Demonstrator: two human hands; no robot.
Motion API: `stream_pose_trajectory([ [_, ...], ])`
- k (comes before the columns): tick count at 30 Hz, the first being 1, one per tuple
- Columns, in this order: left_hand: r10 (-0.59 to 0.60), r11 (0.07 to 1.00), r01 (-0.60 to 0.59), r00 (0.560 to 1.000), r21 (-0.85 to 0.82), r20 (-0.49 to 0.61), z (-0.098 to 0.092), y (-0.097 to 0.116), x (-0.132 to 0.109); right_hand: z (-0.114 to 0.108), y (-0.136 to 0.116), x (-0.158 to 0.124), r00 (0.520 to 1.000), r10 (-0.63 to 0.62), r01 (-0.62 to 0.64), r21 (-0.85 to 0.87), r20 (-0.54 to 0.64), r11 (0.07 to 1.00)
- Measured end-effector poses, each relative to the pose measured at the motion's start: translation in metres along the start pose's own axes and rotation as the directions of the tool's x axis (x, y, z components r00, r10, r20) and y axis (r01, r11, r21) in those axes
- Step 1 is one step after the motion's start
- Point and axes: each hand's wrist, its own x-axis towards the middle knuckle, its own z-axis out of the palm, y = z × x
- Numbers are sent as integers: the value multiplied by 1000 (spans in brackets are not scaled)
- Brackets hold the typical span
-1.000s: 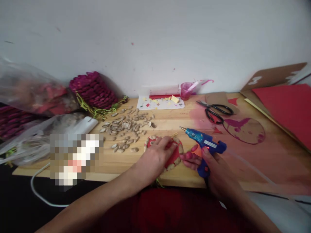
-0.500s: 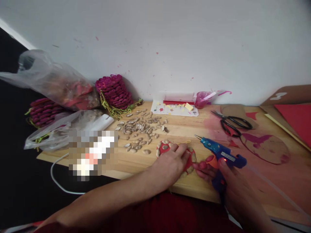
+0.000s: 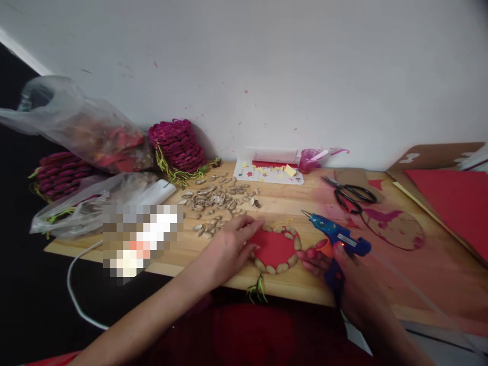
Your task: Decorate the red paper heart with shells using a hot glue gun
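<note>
A red disc (image 3: 275, 249) lies near the table's front edge, ringed with peanut shells along its rim. Yellow string shows at its top, and a green-yellow tassel (image 3: 258, 291) hangs from its bottom. My left hand (image 3: 235, 244) curls over the disc's left edge, thumb low and fingers higher; the shells under it are hidden. In my right hand (image 3: 343, 269) is a blue hot glue gun (image 3: 339, 236) with an orange trigger, its nozzle pointing up-left above the table and a small light glowing. My right fingertips are close to the disc's right rim.
Loose peanut shells (image 3: 219, 201) lie behind the disc. Black scissors (image 3: 353, 194) and a cardboard oval (image 3: 396, 229) are at right, with red sheets (image 3: 450, 203) beyond. A sticker sheet (image 3: 263, 173), pink cup (image 3: 308, 160), purple woven bundle (image 3: 177, 145) and plastic bag (image 3: 95, 127) stand along the wall.
My left hand has moved left from over the disc's middle to its left edge, uncovering the red centre and the tassel. My right hand still holds the glue gun. The view has shifted slightly.
</note>
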Motion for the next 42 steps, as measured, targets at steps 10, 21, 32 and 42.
stream_pose_trajectory([
  [10, -66, 991, 66, 998, -113, -1, 5, -9, -31, 4, -1, -5, 997, -32, 32, -2, -74, 999],
  [21, -42, 983, 44, 999, -178, 19, 14, -8, -18, 10, -13, 8, 977, -4, 17, 61, -212, 998],
  [32, -196, 917, 280, 937, 285, -290, -45, -70, 8, 13, -23, 20, 960, -83, 89, 9, -267, 996],
  [42, -356, 870, 367, 930, 329, -95, -38, -86, 46, 7, -20, 19, 957, -63, 63, -7, -283, 998],
])
